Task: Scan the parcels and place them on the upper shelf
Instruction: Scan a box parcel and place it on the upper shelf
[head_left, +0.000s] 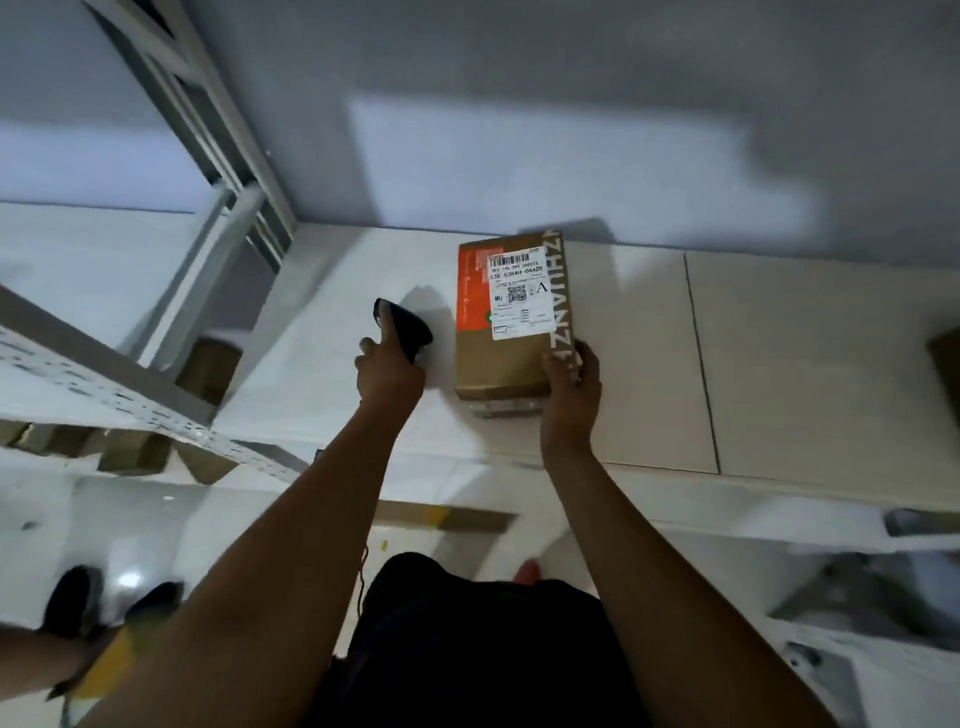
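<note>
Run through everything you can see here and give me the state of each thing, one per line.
Cardboard parcel: closed, lying flat on the upper shelf, label up.
Shipping label: stuck on the parcel's top face.
Barcode scanner: held left of the parcel, not touching it.
Left hand: grips the barcode scanner.
Right hand: grips the parcel's near right corner.

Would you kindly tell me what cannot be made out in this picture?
All in the head view:
- Label on the parcel: fine print too small to read.
- Scanner: handle hidden in the left hand.
- Parcel's near right corner: covered by the right hand.
- Brown thing on the shelf: cut off by the right edge.
- Boxes at lower left: blurred, partly behind a rack.
</note>
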